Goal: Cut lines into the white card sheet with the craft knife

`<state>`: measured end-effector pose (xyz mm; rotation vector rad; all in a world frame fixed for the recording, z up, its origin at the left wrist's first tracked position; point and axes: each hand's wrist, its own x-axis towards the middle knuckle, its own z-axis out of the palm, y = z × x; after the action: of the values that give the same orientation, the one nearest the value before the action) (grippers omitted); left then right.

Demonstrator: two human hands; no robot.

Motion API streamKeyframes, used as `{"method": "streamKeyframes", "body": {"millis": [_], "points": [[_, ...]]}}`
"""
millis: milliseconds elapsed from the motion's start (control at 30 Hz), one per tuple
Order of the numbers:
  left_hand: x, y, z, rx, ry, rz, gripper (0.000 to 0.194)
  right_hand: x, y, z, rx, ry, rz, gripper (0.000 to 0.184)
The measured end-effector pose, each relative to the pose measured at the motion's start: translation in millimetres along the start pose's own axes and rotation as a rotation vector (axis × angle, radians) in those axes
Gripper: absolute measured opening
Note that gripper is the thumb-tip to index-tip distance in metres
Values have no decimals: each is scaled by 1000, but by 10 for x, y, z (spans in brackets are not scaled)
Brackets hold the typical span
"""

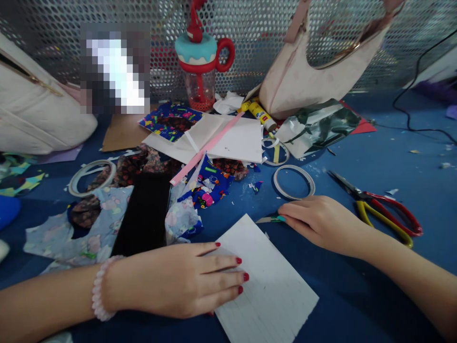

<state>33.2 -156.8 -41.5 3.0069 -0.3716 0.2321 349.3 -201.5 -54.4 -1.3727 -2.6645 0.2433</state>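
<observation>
My left hand (pixel 185 281) lies flat with fingers spread on a white rectangular board (pixel 271 286). The board sits at a slant on the blue tabletop. Beyond its top corner, my right hand (pixel 321 221) is closed around a craft knife (pixel 267 219). Only a thin blade and a bit of green show, pointing left towards the board; the rest is hidden in the fingers. Just behind the right hand lies a roll of tape (pixel 293 182). Scissors (pixel 378 205) with red and yellow handles rest to its right, blades apart.
A black phone (pixel 143 214) lies left among fabric scraps (pixel 100 219). Another tape roll (pixel 91 177), white sheets (pixel 235 138), a pink strip (pixel 209 147) and a glue stick (pixel 262 116) lie farther back. A red-lidded cup (pixel 200 71) and a pale handbag (pixel 307 76) stand by the mesh panel.
</observation>
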Motion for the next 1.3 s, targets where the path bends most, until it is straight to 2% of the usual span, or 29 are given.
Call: {"method": "streamKeyframes", "body": {"millis": [433, 833, 1067, 1300], "points": [[-3, 7, 13, -1, -19, -5, 35, 0, 3, -22, 25, -16, 3, 25], [-7, -5, 27, -20, -25, -12, 34, -4, 13, -17, 23, -32, -6, 26], [-5, -4, -5, -31, -39, -13, 37, -8, 27, -67, 95, -22, -147, 26], [-41, -21, -47, -27, -68, 60, 37, -33, -7, -109, 39, -36, -243, 25]]}}
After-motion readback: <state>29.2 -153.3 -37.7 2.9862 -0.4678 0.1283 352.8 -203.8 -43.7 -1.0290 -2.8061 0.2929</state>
